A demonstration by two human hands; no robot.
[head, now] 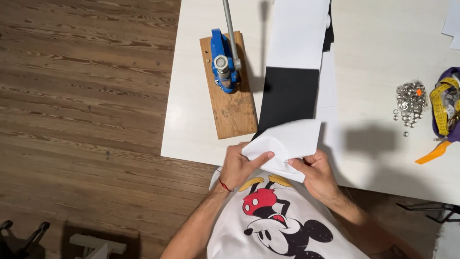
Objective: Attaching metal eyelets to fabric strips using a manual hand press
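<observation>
Fingers (262, 157) of the left hand (238, 165) are pinched on the near-left corner of a white fabric piece (287, 141), thumb on top. Over on the right hand (316, 175), fingers are clamped on that same piece's near edge, so both hands grip it at the near edge of the white worktop (191, 129). Just beyond the white fabric piece lies a black fabric strip (287, 96), with a white sheet (297, 33) farther on. Left of the black fabric strip, a blue hand press (224, 62) stands on a wooden board (232, 110). Well right of the fabric sit a pile of silver snaps (409, 100) and a yellow measuring tape (438, 103).
</observation>
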